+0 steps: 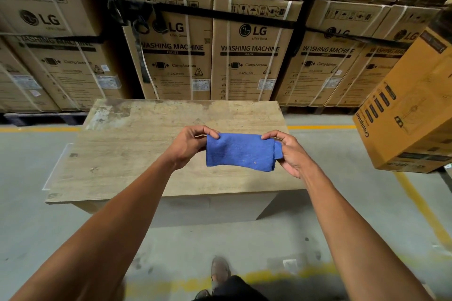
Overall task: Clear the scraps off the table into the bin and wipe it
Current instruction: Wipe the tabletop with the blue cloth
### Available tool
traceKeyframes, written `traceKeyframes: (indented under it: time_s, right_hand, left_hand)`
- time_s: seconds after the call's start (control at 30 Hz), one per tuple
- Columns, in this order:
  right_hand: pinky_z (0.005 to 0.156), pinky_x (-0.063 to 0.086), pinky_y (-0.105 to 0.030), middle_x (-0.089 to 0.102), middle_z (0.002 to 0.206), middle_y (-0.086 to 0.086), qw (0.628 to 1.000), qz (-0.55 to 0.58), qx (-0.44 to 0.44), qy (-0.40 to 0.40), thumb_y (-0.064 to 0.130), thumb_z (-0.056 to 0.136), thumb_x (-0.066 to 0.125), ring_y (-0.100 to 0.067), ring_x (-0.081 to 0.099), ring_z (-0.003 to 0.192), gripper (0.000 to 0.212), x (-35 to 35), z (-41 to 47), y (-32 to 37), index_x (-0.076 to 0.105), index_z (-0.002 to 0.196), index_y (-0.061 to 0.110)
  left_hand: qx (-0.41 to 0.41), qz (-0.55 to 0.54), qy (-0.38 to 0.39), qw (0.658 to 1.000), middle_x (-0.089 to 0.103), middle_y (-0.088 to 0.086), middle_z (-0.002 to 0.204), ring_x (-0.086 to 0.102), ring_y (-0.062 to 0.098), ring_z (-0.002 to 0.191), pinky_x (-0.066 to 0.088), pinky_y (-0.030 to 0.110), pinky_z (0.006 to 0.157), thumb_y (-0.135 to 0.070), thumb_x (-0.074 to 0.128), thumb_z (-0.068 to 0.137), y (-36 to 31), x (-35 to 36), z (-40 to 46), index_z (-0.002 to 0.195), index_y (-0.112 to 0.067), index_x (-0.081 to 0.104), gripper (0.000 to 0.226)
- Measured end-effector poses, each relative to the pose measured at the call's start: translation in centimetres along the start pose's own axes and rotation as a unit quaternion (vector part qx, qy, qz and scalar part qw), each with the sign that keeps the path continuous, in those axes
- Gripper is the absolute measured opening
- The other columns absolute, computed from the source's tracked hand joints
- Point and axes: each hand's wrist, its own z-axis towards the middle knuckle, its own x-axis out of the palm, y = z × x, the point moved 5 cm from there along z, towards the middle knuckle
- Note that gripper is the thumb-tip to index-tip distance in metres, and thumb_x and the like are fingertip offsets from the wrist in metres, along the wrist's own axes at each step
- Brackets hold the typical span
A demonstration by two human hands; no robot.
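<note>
Presently, item one: folded blue terry cloth [241, 151], held up over the near middle of the worn light-wood table [127, 149], not touching it; long axis runs left to right across the view, folded layers showing at its right end, lower edge hanging free; a few pale specks on its face. Left hand [189, 145] pinches the cloth's upper left corner between thumb and curled fingers; right hand [289, 153] pinches the upper right corner likewise. Containers: strapped brown cardboard cartons [247, 49] printed LG WASHING MACHINE, stacked in rows behind the table, all sealed, contents unseen; orange-brown tilted cardboard box [411, 105] at right, closed. Grey concrete floor [29, 203] with yellow painted lines; one shoe [220, 269] at bottom.
</note>
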Motion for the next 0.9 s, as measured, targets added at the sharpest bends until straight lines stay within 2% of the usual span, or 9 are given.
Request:
traceKeyframes:
  time_s: [0.1, 0.23, 0.3, 0.4, 0.57, 0.67, 0.77, 0.83, 0.9]
  right_hand:
    - [0.068, 0.056, -0.026, 0.078, 0.103, -0.009, 1.000, -0.005, 0.011, 0.010, -0.017, 0.102, 0.049, -0.018, 0.072, 0.085, 0.043, 0.1, 2.7, 0.1, 0.076, 0.092, 0.013]
    - [0.072, 0.051, -0.032, 0.079, 0.104, -0.009, 0.999, -0.018, 0.022, 0.021, -0.018, 0.101, 0.047, -0.019, 0.071, 0.087, 0.046, 0.1, 6.2, 0.3, 0.078, 0.091, 0.015]
    - [0.066, 0.052, -0.028, 0.077, 0.102, -0.011, 0.999, -0.022, 0.032, 0.036, -0.019, 0.100, 0.044, -0.019, 0.070, 0.083, 0.045, 0.4, 7.5, 0.3, 0.074, 0.093, 0.013]
    - [0.057, 0.043, -0.029, 0.072, 0.095, -0.012, 0.996, -0.037, 0.050, 0.065, -0.019, 0.097, 0.038, -0.019, 0.062, 0.071, 0.050, 1.4, 9.5, 0.0, 0.069, 0.091, 0.019]
    - [0.059, 0.036, -0.033, 0.068, 0.099, -0.013, 0.991, -0.060, 0.084, 0.088, -0.014, 0.094, 0.030, -0.024, 0.056, 0.075, 0.055, 3.6, 12.6, -0.9, 0.068, 0.090, 0.026]
    - [0.067, 0.045, -0.035, 0.073, 0.106, -0.016, 0.990, -0.017, 0.097, 0.100, -0.011, 0.097, 0.032, -0.028, 0.062, 0.087, 0.051, 5.1, 14.3, -1.0, 0.074, 0.094, 0.017]
    - [0.083, 0.051, -0.040, 0.073, 0.123, -0.017, 0.982, 0.025, 0.132, 0.136, 0.012, 0.103, 0.037, -0.028, 0.064, 0.104, 0.040, 6.8, 15.6, -1.0, 0.077, 0.108, 0.008]
    - [0.087, 0.054, -0.039, 0.073, 0.131, -0.015, 0.975, 0.038, 0.148, 0.160, 0.020, 0.103, 0.045, -0.026, 0.067, 0.109, 0.037, 8.4, 16.6, -1.2, 0.076, 0.118, 0.008]
    - [0.086, 0.059, -0.035, 0.072, 0.128, -0.012, 0.976, 0.007, 0.127, 0.179, 0.014, 0.098, 0.065, -0.022, 0.068, 0.109, 0.027, 9.9, 17.5, -1.5, 0.073, 0.124, 0.011]
  left_hand:
    - [-0.013, 0.000, -0.016, 1.000, 0.079, 0.022, 0.117, 0.077, 0.026, 0.103, 0.062, 0.034, 0.089, 0.010, 0.055, 0.108, 0.0, -1.1, 1.3, 0.106, 0.002, 0.075, 0.022]
    - [-0.035, 0.014, -0.020, 0.999, 0.078, 0.007, 0.103, 0.074, 0.021, 0.089, 0.062, 0.036, 0.076, 0.006, 0.053, 0.110, 0.0, -2.3, 2.4, 0.101, -0.006, 0.075, 0.027]
    - [-0.045, 0.018, -0.026, 0.998, 0.078, 0.006, 0.102, 0.073, 0.020, 0.086, 0.061, 0.033, 0.072, 0.006, 0.050, 0.111, 0.1, -2.7, 2.7, 0.101, -0.008, 0.074, 0.029]
    - [-0.053, 0.023, -0.054, 0.997, 0.076, 0.007, 0.103, 0.069, 0.021, 0.085, 0.059, 0.032, 0.072, 0.005, 0.041, 0.113, 0.6, -3.6, 3.2, 0.101, -0.011, 0.072, 0.037]
    - [-0.071, -0.005, -0.100, 0.992, 0.072, 0.007, 0.102, 0.065, 0.023, 0.083, 0.056, 0.031, 0.067, 0.001, 0.036, 0.114, 2.0, -5.4, 3.5, 0.098, -0.014, 0.071, 0.042]
    - [-0.116, -0.059, -0.138, 0.982, 0.069, 0.009, 0.106, 0.063, 0.028, 0.087, 0.055, 0.033, 0.071, -0.014, 0.045, 0.102, 2.4, -7.2, 3.6, 0.096, -0.013, 0.076, 0.031]
    - [-0.128, -0.092, -0.140, 0.977, 0.067, 0.005, 0.110, 0.063, 0.024, 0.091, 0.055, 0.032, 0.075, -0.029, 0.058, 0.086, 3.2, -9.5, 3.5, 0.100, -0.016, 0.077, 0.027]
    - [-0.106, -0.083, -0.125, 0.983, 0.067, 0.005, 0.110, 0.064, 0.020, 0.095, 0.055, 0.032, 0.078, -0.021, 0.070, 0.087, 4.1, -11.4, 3.5, 0.112, -0.016, 0.074, 0.026]
    - [-0.095, -0.090, -0.116, 0.985, 0.066, 0.011, 0.117, 0.068, 0.021, 0.099, 0.059, 0.035, 0.085, -0.008, 0.077, 0.084, 5.0, -13.3, 3.6, 0.128, -0.017, 0.068, 0.046]
